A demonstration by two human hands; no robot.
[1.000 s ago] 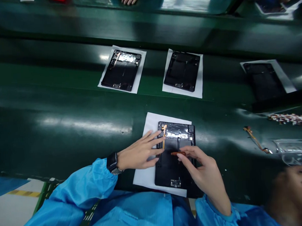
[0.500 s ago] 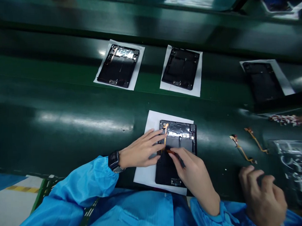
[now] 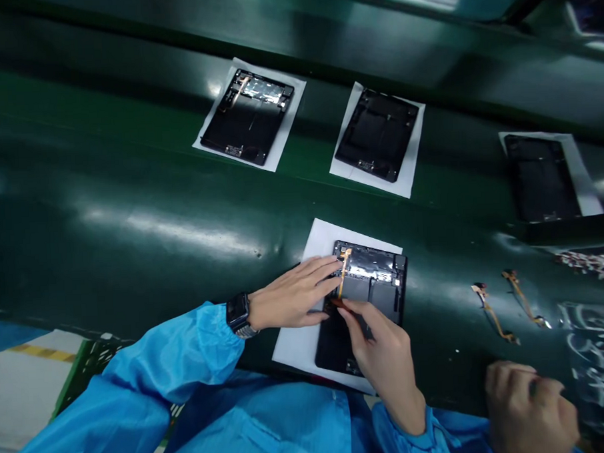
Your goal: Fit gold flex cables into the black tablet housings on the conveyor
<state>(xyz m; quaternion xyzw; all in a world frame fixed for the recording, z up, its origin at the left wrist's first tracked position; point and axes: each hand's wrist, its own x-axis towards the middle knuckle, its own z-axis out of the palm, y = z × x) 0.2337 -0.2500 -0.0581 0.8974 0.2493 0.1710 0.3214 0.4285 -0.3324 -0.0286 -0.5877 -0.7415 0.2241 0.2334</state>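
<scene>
An opened black tablet (image 3: 385, 291) lies on a white sheet (image 3: 297, 343) in front of me, with its silvery shield and dark inner parts exposed. Down its upper left side runs an orange flex cable (image 3: 343, 278). My left hand (image 3: 297, 293), a watch on its wrist, lies flat across the tablet's left edge, fingers stretched out beside the cable. Thumb and forefinger of my right hand (image 3: 379, 336) pinch the cable's dark reddish lower end. The fingertips partly hide that end.
Two loose flex cables (image 3: 493, 311) lie to the right, near another person's curled hand (image 3: 532, 403). A clear tray (image 3: 586, 314) with small white pieces stands at the far right. Farther back, more opened tablets (image 3: 250, 115) rest on white sheets along the green bench (image 3: 130, 187).
The view has shifted, so the bench things sit farther right. My left fingers lie closer together; my right hand keeps its pinch at the same spot. The other person's hand has curled more.
</scene>
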